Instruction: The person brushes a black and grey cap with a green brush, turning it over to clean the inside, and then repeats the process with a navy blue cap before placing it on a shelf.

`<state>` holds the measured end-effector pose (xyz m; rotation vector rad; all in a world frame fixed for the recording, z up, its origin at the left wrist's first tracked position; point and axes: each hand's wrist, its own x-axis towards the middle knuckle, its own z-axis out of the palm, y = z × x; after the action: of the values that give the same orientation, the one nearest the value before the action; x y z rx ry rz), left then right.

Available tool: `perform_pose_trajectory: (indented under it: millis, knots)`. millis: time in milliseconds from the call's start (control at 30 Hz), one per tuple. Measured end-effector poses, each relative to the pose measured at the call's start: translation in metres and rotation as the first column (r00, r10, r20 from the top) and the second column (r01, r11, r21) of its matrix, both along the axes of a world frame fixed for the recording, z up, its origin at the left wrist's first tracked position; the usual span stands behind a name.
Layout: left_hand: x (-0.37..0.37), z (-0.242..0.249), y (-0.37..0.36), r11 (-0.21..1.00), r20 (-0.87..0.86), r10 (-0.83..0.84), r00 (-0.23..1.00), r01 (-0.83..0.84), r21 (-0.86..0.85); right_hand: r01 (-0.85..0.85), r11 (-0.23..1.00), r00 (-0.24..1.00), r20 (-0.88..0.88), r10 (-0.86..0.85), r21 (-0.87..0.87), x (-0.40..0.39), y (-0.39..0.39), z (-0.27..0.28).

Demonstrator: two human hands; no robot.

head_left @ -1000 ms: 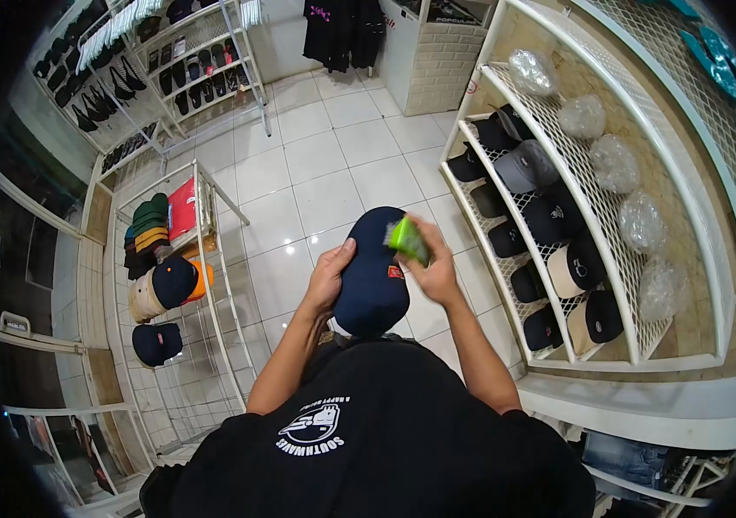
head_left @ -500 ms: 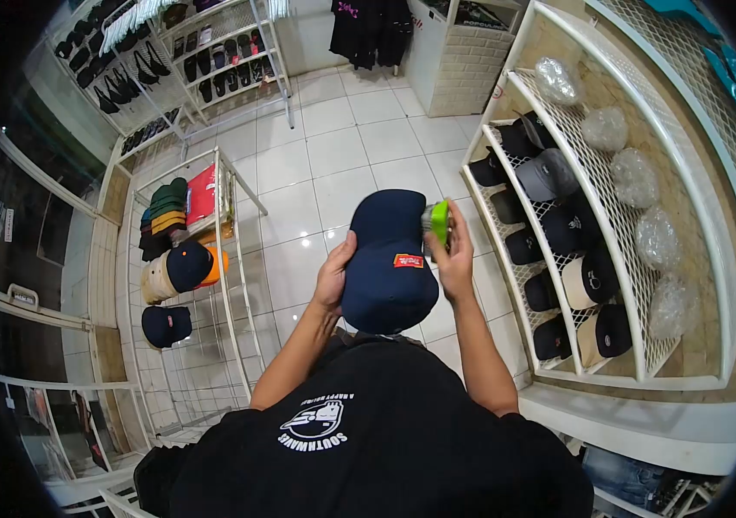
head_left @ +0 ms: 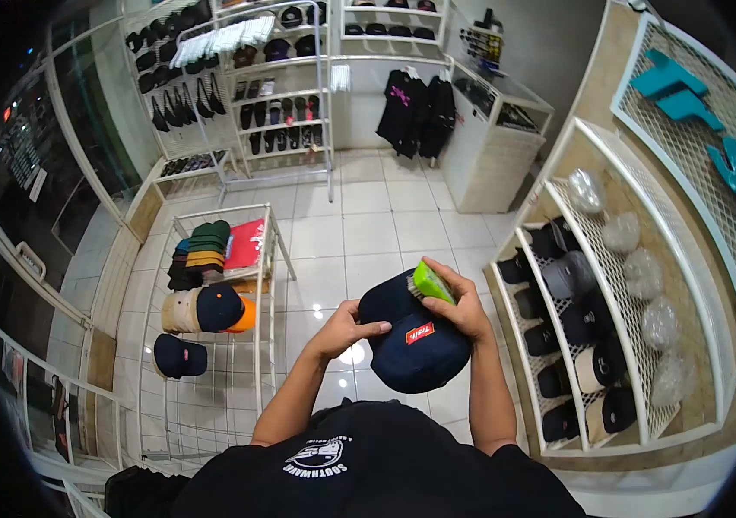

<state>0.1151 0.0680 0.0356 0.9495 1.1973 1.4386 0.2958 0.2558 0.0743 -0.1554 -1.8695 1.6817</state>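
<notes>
A navy cap point(head_left: 402, 350) with a small red label on its front is held up before my chest. My left hand point(head_left: 339, 330) grips the cap's left side, its thumb lying on the fabric. In my right hand point(head_left: 463, 306) is a green brush point(head_left: 431, 282), its pale bristles against the upper right part of the cap. The fingers of my right hand wrap round the brush's back.
On the left, a white rack point(head_left: 271, 259) carries folded beanies point(head_left: 207, 246), a red cloth and several caps. A white mesh shelf point(head_left: 636, 363) at the right holds caps and clear plastic-wrapped bundles. Black shirts point(head_left: 402, 114) hang beside a counter point(head_left: 499, 160) at the back.
The view has tilted up, showing more of the back wall. The cap has turned and sits lower in view. The brush has moved from beside the cap onto its surface.
</notes>
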Motion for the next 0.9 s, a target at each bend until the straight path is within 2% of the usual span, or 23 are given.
perform_pose_trajectory:
  millis: [67,133,200,233,333,400,467,533,600,733,800,833,867,900]
  knots:
    - [-0.026,0.018,-0.018,0.999,-0.014,0.028,1.000,-0.028,0.020,-0.093,0.979,0.991,0.113,0.073,0.182,-0.030,-0.015,0.023]
    - [-0.049,0.030,-0.034,0.998,-0.026,0.057,0.998,-0.056,0.039,-0.120,0.965,0.989,0.109,0.097,0.232,-0.059,-0.038,0.046]
    - [-0.071,0.040,-0.048,0.992,0.087,0.048,0.995,-0.058,0.112,-0.073,0.890,0.988,0.153,0.004,0.450,-0.084,-0.059,0.066]
    - [-0.078,0.045,-0.053,0.985,0.143,0.065,0.988,-0.087,0.147,-0.035,0.857,0.994,0.103,-0.022,0.514,-0.096,-0.071,0.073]
    - [-0.105,0.050,-0.068,0.966,0.102,0.123,0.987,-0.143,0.214,-0.082,0.812,0.996,0.028,0.080,0.578,-0.121,-0.090,0.085]
    - [-0.119,0.062,-0.077,0.965,0.032,0.117,0.993,-0.121,0.231,0.053,0.835,0.998,-0.013,-0.055,0.547,-0.138,-0.092,0.085]
    - [-0.122,0.073,-0.083,0.922,0.088,0.242,0.966,-0.257,0.291,0.199,0.813,0.980,-0.086,-0.182,0.547,-0.152,-0.099,0.079]
    - [-0.129,0.076,-0.086,0.905,0.070,0.278,0.958,-0.286,0.314,0.181,0.796,0.983,-0.087,-0.160,0.578,-0.156,-0.110,0.077]
    - [-0.137,0.075,-0.087,0.861,0.229,0.319,0.920,-0.383,0.336,-0.009,0.831,0.998,-0.046,0.042,0.557,-0.160,-0.119,0.077]
    - [-0.147,0.065,-0.088,0.876,0.191,0.322,0.927,-0.368,0.311,0.220,0.857,0.974,-0.055,-0.220,0.466,-0.172,-0.124,0.066]
    - [-0.150,0.060,-0.090,0.877,0.173,0.331,0.928,-0.370,0.306,0.156,0.730,0.986,-0.056,-0.159,0.666,-0.163,-0.137,0.067]
    - [-0.150,0.059,-0.093,0.887,0.177,0.306,0.935,-0.348,0.303,0.061,0.706,0.998,-0.020,-0.066,0.705,-0.160,-0.140,0.071]
    - [-0.149,0.058,-0.096,0.898,0.181,0.279,0.943,-0.323,0.298,0.065,0.708,0.997,-0.019,-0.073,0.704,-0.160,-0.138,0.068]
    - [-0.149,0.056,-0.097,0.904,0.073,0.297,0.952,-0.305,0.301,0.079,0.795,0.997,-0.029,-0.077,0.602,-0.161,-0.135,0.066]
